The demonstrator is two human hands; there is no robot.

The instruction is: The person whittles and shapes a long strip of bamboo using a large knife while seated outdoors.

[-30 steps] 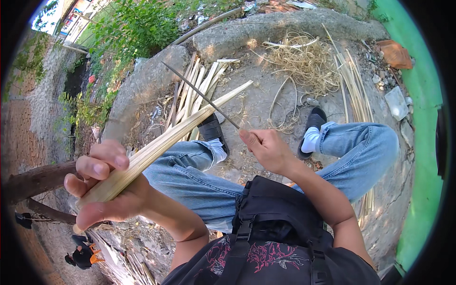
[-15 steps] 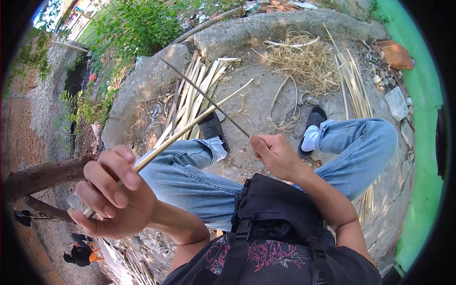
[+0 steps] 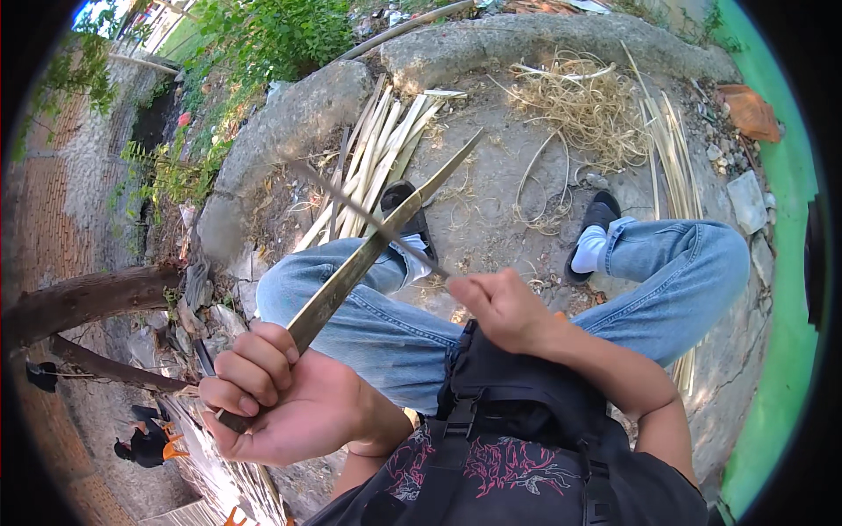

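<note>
My left hand (image 3: 285, 394) is closed around the lower end of a long split bamboo strip (image 3: 338, 285), its broad dark-skinned face showing and its edge pale. The strip slants up and right over my left knee to a tapering tip. In my right hand (image 3: 498, 307), thumb and fingers pinch the near end of a thin dark rod or blade (image 3: 355, 209), blurred by motion. It points up and left and crosses the bamboo strip about midway; I cannot tell whether the two touch.
Pale split strips (image 3: 381, 153) lie beyond my left foot, others (image 3: 671, 167) beyond my right. A heap of curly shavings (image 3: 579, 110) sits ahead, before a low concrete ledge (image 3: 544, 44). A thick branch (image 3: 96, 302) is at left; a person (image 3: 145, 443) is at the lower left.
The bamboo strip has turned, bringing its broad dark face into view. My left hand has moved right and its fingers wrap more tightly. The thin dark rod or blade has shifted down slightly.
</note>
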